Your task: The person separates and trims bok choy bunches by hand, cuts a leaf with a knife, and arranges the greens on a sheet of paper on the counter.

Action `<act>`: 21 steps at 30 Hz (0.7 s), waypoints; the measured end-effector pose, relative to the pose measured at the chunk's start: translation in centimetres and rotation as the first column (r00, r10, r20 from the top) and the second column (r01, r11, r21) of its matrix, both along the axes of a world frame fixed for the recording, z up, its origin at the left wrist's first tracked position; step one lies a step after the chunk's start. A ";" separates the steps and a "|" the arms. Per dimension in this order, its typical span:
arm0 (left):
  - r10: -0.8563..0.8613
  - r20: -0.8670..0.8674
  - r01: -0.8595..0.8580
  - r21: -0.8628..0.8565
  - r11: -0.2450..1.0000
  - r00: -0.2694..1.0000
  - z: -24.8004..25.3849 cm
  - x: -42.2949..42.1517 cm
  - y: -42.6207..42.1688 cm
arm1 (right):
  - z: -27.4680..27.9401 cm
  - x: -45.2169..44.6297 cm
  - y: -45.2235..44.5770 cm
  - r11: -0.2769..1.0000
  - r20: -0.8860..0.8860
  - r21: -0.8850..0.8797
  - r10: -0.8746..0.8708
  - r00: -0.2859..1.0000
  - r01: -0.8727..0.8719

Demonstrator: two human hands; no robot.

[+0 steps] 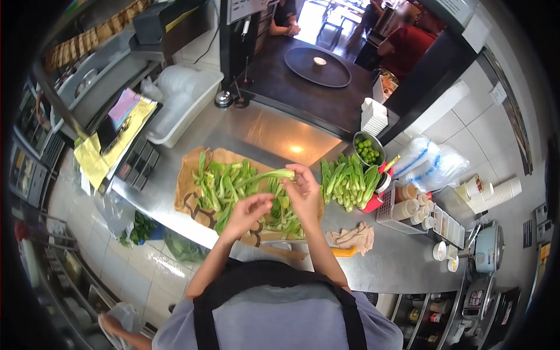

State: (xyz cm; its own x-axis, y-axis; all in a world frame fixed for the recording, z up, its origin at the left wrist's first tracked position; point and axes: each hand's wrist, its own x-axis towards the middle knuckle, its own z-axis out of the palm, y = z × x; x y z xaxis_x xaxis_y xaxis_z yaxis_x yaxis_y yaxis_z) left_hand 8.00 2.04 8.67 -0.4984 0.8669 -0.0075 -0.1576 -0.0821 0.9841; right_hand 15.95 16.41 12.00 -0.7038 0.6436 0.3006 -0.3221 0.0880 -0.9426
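Note:
Green leafy stalks [224,184] lie spread over a brown paper sheet [189,175] on the steel counter. My right hand [303,189] is above the right part of the sheet, its fingers closed round the pale end of a leafy stalk [265,177], whose leaves point left. To its left, my left hand [251,214] hovers over the greens with fingers curled and apart, holding nothing I can see. A pile of similar greens [350,181] lies on the counter to the right of the sheet.
A crumpled cloth [354,238] lies beside a yellow handle [343,252]. Right of the greens are a bowl of green limes [368,149] and a basket of containers [402,219]. A white tub [186,99] stands back left. Another person's arm [125,333] shows at lower left.

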 end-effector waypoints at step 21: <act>0.375 -0.021 -0.376 -0.010 0.927 0.927 -1.3 -0.2 -0.4 | -3.4 1.7 -3.6 0.794 0.111 -0.562 0.352 0.929 -0.233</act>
State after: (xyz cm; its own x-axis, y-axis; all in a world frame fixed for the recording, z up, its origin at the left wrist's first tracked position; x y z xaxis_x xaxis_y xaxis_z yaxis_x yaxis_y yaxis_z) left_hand 7.77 1.62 7.42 -0.7877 0.6161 -0.0058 -0.0997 -0.1182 0.9880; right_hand 17.64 12.80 8.56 -0.8901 0.4125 -0.1937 -0.0503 -0.5113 -0.8579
